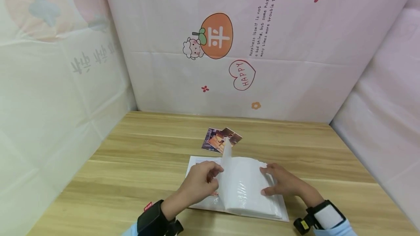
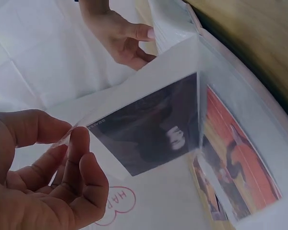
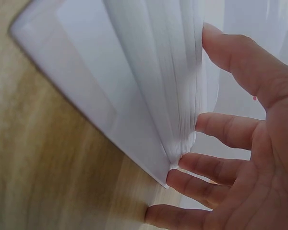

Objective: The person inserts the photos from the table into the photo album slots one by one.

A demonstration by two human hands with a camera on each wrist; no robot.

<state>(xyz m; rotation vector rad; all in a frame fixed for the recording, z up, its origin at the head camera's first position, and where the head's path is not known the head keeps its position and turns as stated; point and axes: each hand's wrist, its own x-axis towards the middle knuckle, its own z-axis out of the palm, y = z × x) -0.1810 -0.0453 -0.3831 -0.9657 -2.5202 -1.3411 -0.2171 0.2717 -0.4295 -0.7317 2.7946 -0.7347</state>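
Note:
An open photo album [image 1: 244,183] with clear sleeves lies on the table. My left hand [image 1: 198,179] pinches the free edge of one lifted sleeve page [image 2: 175,62] between thumb and fingertips. A dark photo [image 2: 149,127] shows in that sleeve, which stands up from the spine. Under it, an orange-red photo [image 2: 240,158] sits in the left side of the album. My right hand [image 1: 285,181] rests at the right edge of the page stack, thumb and fingers spread and fairly straight, fingertips along the page edges [image 3: 182,96].
Two loose photos [image 1: 226,139] overlap on the wooden table [image 1: 157,134] just behind the album. A printed white cloth [image 1: 170,83] stands behind the table, and white cloths hang at both sides.

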